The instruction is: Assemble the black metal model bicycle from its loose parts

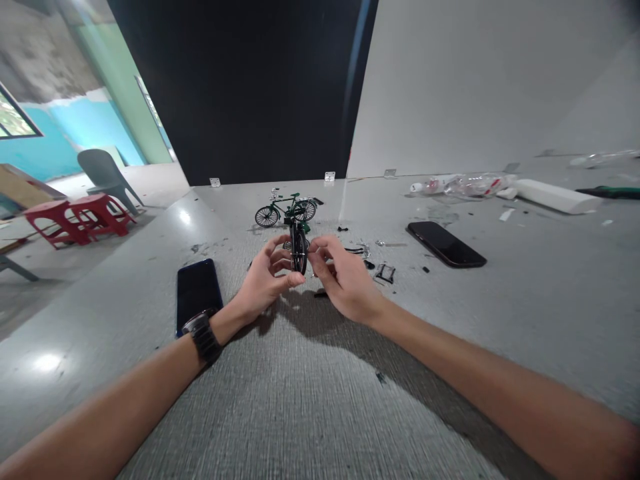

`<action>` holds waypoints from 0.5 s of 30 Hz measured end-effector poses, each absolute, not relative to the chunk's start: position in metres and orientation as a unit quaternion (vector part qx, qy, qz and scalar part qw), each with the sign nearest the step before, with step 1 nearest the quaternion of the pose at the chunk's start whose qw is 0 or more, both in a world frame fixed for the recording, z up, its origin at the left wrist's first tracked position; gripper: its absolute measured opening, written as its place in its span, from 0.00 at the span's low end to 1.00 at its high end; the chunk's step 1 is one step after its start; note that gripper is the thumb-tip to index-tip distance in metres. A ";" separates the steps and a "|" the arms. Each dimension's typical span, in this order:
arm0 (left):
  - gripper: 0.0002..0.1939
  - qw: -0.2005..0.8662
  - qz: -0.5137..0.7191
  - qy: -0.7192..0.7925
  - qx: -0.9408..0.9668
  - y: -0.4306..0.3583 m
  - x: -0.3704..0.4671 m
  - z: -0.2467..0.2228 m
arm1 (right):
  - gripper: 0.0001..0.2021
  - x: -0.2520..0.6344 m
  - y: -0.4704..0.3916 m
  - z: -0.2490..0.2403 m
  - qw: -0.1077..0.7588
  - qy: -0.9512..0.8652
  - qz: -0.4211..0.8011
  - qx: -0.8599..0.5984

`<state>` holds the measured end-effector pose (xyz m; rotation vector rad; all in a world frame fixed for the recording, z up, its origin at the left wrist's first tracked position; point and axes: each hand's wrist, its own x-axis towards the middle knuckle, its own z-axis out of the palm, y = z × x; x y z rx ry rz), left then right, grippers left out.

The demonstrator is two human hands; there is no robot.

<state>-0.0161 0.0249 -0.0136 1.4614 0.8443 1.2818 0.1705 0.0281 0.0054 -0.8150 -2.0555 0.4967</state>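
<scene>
A small model bicycle is held up between my hands, seen end-on with its black wheel toward me. My left hand grips it from the left, thumb low by the wheel and fingers behind. On the other side, my right hand pinches close to the wheel; what its fingertips hold, if anything, is too small to make out. Behind them a green model bicycle stands on the grey table. Small loose black parts lie right of my right hand, among them a little rectangular frame.
One phone lies beside my left wrist, another phone to the right. Clear plastic bottles and a white block are at the back right. A black panel rises behind. Red stools stand off the left edge.
</scene>
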 end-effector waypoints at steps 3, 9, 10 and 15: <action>0.39 0.473 0.534 0.350 0.607 0.023 -0.016 -0.011 | 0.08 0.170 0.029 0.004 0.431 -0.815 0.222 -0.319; 0.37 0.434 0.540 0.375 0.616 0.019 -0.014 -0.007 | 0.10 0.169 0.030 0.002 0.432 -0.799 0.264 -0.325; 0.38 0.431 0.539 0.378 0.617 0.019 -0.013 -0.006 | 0.10 0.169 0.030 0.001 0.431 -0.796 0.273 -0.325; 0.38 0.404 0.538 0.398 0.624 0.017 -0.012 -0.004 | 0.11 0.169 0.029 0.000 0.417 -0.788 0.318 -0.323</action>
